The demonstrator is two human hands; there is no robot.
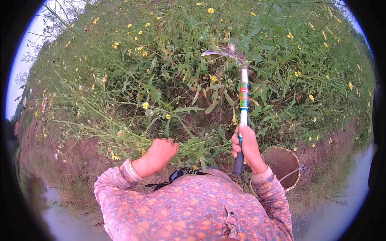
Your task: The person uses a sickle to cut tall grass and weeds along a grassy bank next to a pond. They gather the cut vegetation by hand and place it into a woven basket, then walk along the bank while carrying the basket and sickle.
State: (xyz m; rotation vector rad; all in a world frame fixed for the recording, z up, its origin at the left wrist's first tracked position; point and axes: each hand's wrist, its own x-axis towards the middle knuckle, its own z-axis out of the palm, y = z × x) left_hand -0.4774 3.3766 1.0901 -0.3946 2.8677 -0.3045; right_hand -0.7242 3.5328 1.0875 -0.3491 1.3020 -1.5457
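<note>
My left hand (159,155) is closed around a bundle of cut-looking green stems (193,148), which lies crosswise in front of my body. Yellow flower heads and seed tufts show at the bundle's left end. In my right hand (248,144) is a sickle (244,93), gripped low on its handle, which has a dark end and a colourful label. Its curved metal blade (223,52) points left among the standing weeds, partly hidden by leaves and a white seed head. The bundle's right end reaches close to the sickle handle.
Dense weeds (277,60) with yellow flowers stand ahead and to both sides. A woven basket (282,165) with a pale rim rests on dry grass (325,168) by my right forearm. A black strap pouch (181,174) sits at my waist. Pale ground (331,205) shows at lower right.
</note>
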